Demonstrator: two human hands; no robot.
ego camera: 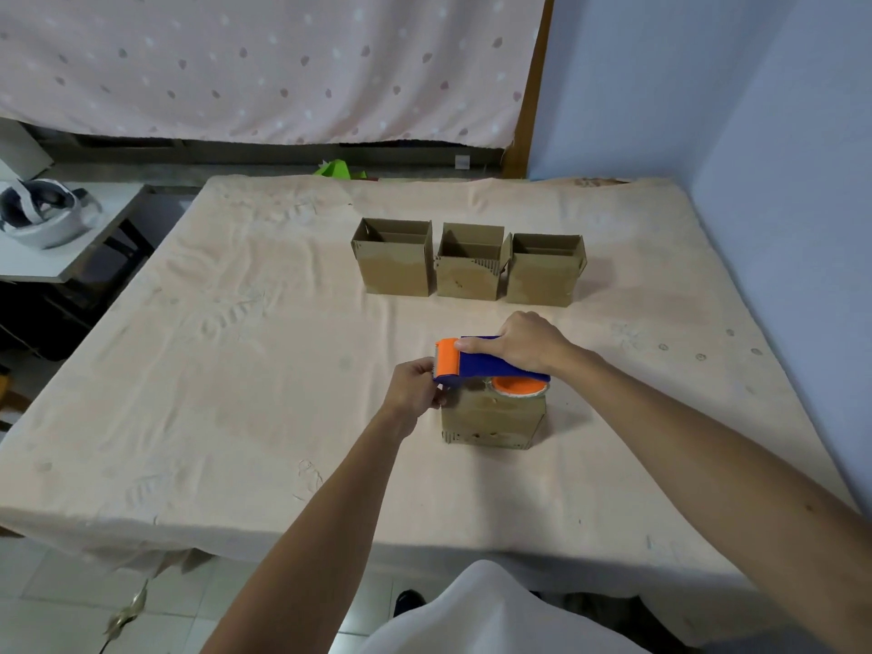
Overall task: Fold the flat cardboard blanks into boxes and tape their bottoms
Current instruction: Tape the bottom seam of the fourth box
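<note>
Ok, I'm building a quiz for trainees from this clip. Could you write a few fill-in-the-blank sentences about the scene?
1. ____ open-topped boxes stand in a row at the far side of the table.
2. The right hand grips a blue and ____ tape dispenser.
3. The tape dispenser lies on the ____ of the nearest box, and the left hand holds that box's upper left corner.

Missing words: three; orange; top.

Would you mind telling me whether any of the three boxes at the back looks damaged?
Yes: the middle box has a ragged front rim near its right corner, with torn corrugation showing, where it meets the right box. The left box looks tidy.
</note>
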